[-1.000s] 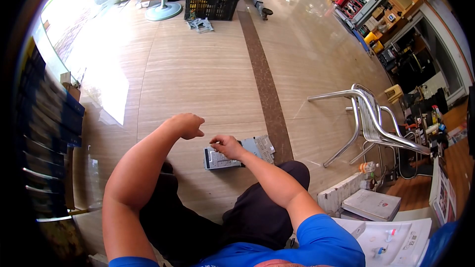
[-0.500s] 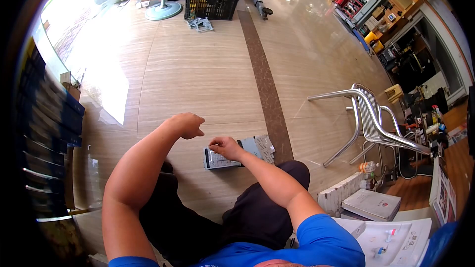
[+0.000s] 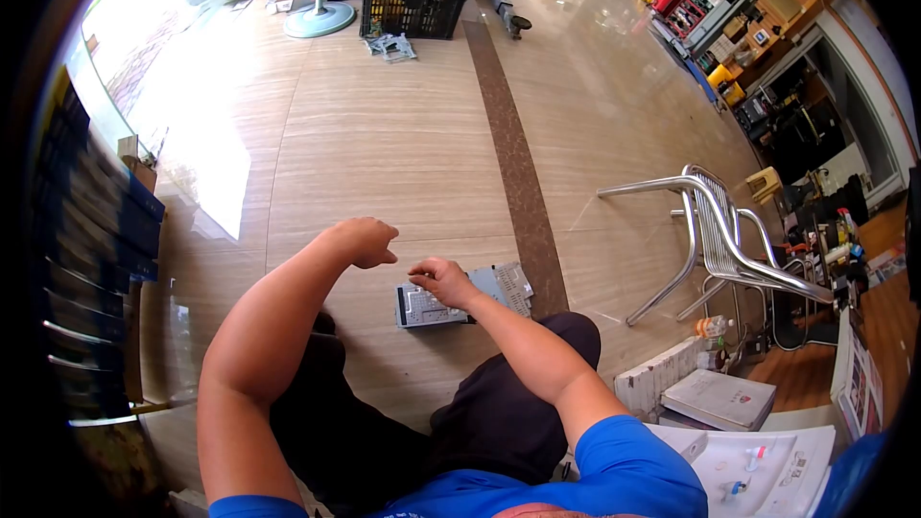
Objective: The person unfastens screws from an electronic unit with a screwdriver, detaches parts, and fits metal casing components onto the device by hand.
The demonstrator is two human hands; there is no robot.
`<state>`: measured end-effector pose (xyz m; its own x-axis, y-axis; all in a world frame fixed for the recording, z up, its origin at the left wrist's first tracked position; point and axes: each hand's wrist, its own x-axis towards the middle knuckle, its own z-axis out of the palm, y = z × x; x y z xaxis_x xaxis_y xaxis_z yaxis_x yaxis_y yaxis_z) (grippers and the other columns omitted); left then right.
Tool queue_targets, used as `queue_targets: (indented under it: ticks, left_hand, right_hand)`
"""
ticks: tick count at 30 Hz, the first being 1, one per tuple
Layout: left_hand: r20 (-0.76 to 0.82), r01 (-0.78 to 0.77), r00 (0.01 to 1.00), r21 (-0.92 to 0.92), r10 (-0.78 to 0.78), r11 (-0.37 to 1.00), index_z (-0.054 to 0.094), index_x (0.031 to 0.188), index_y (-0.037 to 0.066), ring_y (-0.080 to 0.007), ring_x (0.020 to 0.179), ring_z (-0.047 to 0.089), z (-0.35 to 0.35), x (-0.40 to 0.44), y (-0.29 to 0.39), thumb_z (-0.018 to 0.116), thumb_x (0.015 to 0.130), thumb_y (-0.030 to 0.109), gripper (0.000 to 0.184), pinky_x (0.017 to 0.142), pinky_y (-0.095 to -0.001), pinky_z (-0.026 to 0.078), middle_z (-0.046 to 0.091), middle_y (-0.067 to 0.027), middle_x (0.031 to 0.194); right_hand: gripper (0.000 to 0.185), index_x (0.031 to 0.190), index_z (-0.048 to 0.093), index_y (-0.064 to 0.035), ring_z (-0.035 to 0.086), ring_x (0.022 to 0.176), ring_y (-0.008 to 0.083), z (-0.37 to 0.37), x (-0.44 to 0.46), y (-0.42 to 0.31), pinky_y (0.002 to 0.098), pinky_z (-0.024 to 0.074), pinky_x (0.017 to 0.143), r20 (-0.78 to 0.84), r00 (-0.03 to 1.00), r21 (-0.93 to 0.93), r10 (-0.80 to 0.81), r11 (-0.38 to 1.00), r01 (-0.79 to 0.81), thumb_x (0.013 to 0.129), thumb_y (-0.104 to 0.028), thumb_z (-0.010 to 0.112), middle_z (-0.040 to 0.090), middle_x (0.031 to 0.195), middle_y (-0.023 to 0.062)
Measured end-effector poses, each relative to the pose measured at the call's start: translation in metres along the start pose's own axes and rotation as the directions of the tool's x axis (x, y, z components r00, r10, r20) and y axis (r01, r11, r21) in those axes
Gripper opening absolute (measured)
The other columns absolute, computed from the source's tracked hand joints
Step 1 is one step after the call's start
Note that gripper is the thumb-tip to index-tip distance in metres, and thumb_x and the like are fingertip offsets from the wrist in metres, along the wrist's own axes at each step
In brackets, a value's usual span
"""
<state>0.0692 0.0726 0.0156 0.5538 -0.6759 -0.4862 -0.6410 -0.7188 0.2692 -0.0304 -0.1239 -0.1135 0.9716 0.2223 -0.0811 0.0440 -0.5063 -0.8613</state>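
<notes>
A flat grey metal case (image 3: 434,314), with slots and holes in its sheet, lies on the floor in front of my knees. My right hand (image 3: 447,284) is just above it, thumb and fingertips drawn together in a pinch. Anything between those fingertips is too small to make out. My left hand (image 3: 370,243) hovers to the left of the case, index finger stretched out and thumb apart, with nothing visible in it. Its other fingers are partly hidden.
A tubular metal chair (image 3: 710,230) stands at the right. White boxes (image 3: 720,397) lie at the lower right. Ahead are a black crate (image 3: 411,15), flat metal pieces (image 3: 390,47) and a round stand base (image 3: 319,19). Blue stacked bins (image 3: 96,269) line the left.
My right hand has lifted slightly off the case and shifted a little to the right. The left hand stays nearly still, and the case has not visibly moved.
</notes>
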Motion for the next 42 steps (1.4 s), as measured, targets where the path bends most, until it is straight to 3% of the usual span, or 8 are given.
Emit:
queue_targets:
  ticks: [3, 6, 8, 14, 27, 29, 33, 42]
  left_hand:
    - [0.02, 0.008, 1.0, 0.004, -0.008, 1.0, 0.052, 0.131, 0.007, -0.0329, 0.119, 0.054, 0.0, 0.001, 0.0, 0.062, 0.089, 0.039, 0.054, 0.098, -0.0429, 0.045, 0.059, -0.0164, 0.126]
    - [0.044, 0.016, 0.999, 0.011, -0.016, 1.0, 0.049, 0.135, 0.008, -0.0336, 0.12, 0.053, -0.003, -0.001, 0.002, 0.061, 0.09, 0.039, 0.056, 0.099, -0.0432, 0.044, 0.058, -0.0171, 0.127]
    - [0.047, 0.016, 0.999, 0.014, -0.016, 1.0, 0.049, 0.135, 0.008, -0.0337, 0.12, 0.053, -0.004, -0.002, 0.003, 0.061, 0.09, 0.039, 0.056, 0.099, -0.0433, 0.044, 0.058, -0.0172, 0.127]
    - [0.035, 0.019, 0.999, 0.018, -0.019, 1.0, 0.054, 0.129, 0.006, -0.032, 0.119, 0.055, -0.002, 0.0, 0.003, 0.063, 0.088, 0.04, 0.054, 0.097, -0.0426, 0.046, 0.059, -0.0148, 0.127]
    - [0.031, 0.013, 0.999, 0.002, -0.014, 1.0, 0.054, 0.129, 0.007, -0.0332, 0.118, 0.055, -0.001, 0.001, 0.001, 0.062, 0.089, 0.039, 0.053, 0.096, -0.0437, 0.046, 0.06, -0.016, 0.125]
    - [0.016, 0.018, 1.0, 0.003, -0.018, 1.0, 0.056, 0.127, 0.008, -0.0323, 0.118, 0.055, 0.0, 0.001, 0.0, 0.063, 0.088, 0.039, 0.05, 0.095, -0.0439, 0.047, 0.061, -0.0142, 0.124]
    - [0.007, 0.019, 1.0, -0.005, -0.019, 1.0, 0.057, 0.126, 0.008, -0.0323, 0.117, 0.056, 0.0, 0.0, 0.0, 0.063, 0.088, 0.039, 0.049, 0.095, -0.0438, 0.047, 0.061, -0.0143, 0.123]
    - [0.052, 0.026, 0.998, -0.007, -0.026, 1.0, 0.051, 0.132, 0.007, -0.0344, 0.118, 0.054, -0.006, -0.003, 0.003, 0.062, 0.089, 0.039, 0.054, 0.097, -0.0437, 0.045, 0.06, -0.0176, 0.124]
  right_hand:
    - [0.023, 0.101, 0.068, -0.0028, 0.065, 0.086, 0.0234, 0.001, 0.0, 0.001, 0.0328, 0.0511, 0.077, 0.011, 1.0, 0.004, -0.015, 1.0, 0.015, 0.087, -0.021, 0.067, 0.068, 0.093, 0.0147]
    - [0.023, 0.104, 0.067, -0.0024, 0.066, 0.081, 0.0197, 0.002, 0.001, 0.001, 0.0321, 0.0519, 0.074, 0.011, 0.997, 0.119, 0.078, 0.99, -0.079, 0.088, -0.019, 0.066, 0.069, 0.091, 0.0128]
    - [0.02, 0.106, 0.066, -0.0024, 0.065, 0.076, 0.0142, 0.001, 0.001, 0.0, 0.0291, 0.0527, 0.07, 0.112, 0.983, 0.192, 0.147, 0.967, -0.166, 0.09, -0.014, 0.064, 0.069, 0.089, 0.0092]
    - [0.015, 0.105, 0.064, -0.0013, 0.062, 0.074, 0.0081, 0.005, -0.001, -0.001, 0.0234, 0.0517, 0.068, 0.174, 0.974, 0.345, 0.146, 0.917, -0.199, 0.092, -0.007, 0.06, 0.065, 0.083, 0.0024]
    - [0.016, 0.101, 0.065, -0.0012, 0.059, 0.068, 0.0064, 0.009, -0.002, 0.004, 0.0226, 0.0492, 0.061, 0.148, 0.986, 0.3, 0.081, 0.946, -0.123, 0.088, -0.009, 0.068, 0.065, 0.08, 0.0022]
    - [0.016, 0.102, 0.065, -0.0013, 0.058, 0.069, 0.0063, 0.011, -0.002, 0.004, 0.0222, 0.0488, 0.061, 0.086, 0.991, 0.298, 0.099, 0.947, -0.121, 0.088, -0.009, 0.068, 0.065, 0.078, 0.0021]
    - [0.018, 0.104, 0.065, -0.0011, 0.058, 0.069, 0.0063, 0.005, -0.003, -0.003, 0.0222, 0.0486, 0.062, 0.131, 0.979, 0.216, 0.154, 0.96, -0.179, 0.088, -0.01, 0.068, 0.064, 0.079, 0.0018]
    - [0.019, 0.11, 0.062, -0.0007, 0.063, 0.075, 0.0089, 0.01, -0.001, 0.002, 0.0254, 0.0533, 0.068, 0.163, 0.973, 0.321, 0.165, 0.923, -0.21, 0.094, -0.012, 0.059, 0.064, 0.085, 0.0034]
